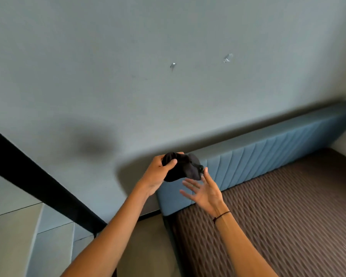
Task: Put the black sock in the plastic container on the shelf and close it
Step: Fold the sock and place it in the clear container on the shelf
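A bunched black sock (185, 166) is held up in the air in front of the wall, near the left end of the bed's headboard. My left hand (158, 173) is closed around the sock's left side, thumb on top. Just below and to the right of the sock, my right hand (203, 189) has its fingers spread and holds nothing; the fingertips are close to the sock's lower right edge. No plastic container and no shelf are in view.
A blue padded headboard (268, 156) runs along the grey wall (148, 76). A brown quilted mattress (278, 216) fills the lower right. A black diagonal bar (38, 180) crosses the lower left, above a tiled floor (12, 236).
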